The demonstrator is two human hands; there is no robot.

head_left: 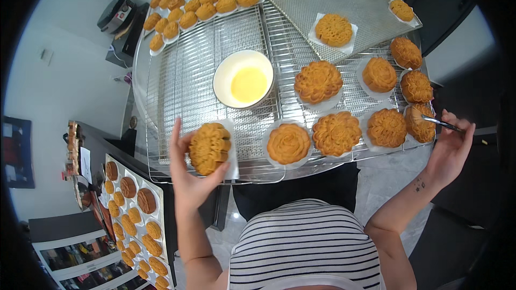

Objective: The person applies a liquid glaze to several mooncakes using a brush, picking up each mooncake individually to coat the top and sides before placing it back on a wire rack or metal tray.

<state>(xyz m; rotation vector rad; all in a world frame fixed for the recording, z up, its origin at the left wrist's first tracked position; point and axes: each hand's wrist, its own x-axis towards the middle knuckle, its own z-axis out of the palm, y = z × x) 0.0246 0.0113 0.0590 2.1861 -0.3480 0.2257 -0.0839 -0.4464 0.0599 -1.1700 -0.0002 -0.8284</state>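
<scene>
My left hand (189, 180) is closed around a golden mooncake (208, 147), tilted on its edge above the wire rack, with a piece of white paper (231, 153) beside it. In my right hand (454, 145) is a pastry brush (443, 124) with a dark handle. Its bristles lie against or just over a mooncake (422, 131) at the rack's right corner; I cannot tell if they touch. A white bowl (219, 83) of yellow liquid, like egg wash, stands on the rack between my hands. Several flower-patterned mooncakes (336, 133) sit on round papers at the near right.
Beneath lies the wire rack (183, 86). A perforated tray (365, 5) rests at the back right, bearing a mooncake (334, 29) on paper. Rows of small mooncakes (206, 11) fill the far left. Another tray (161, 231) of mooncakes stands at the lower left.
</scene>
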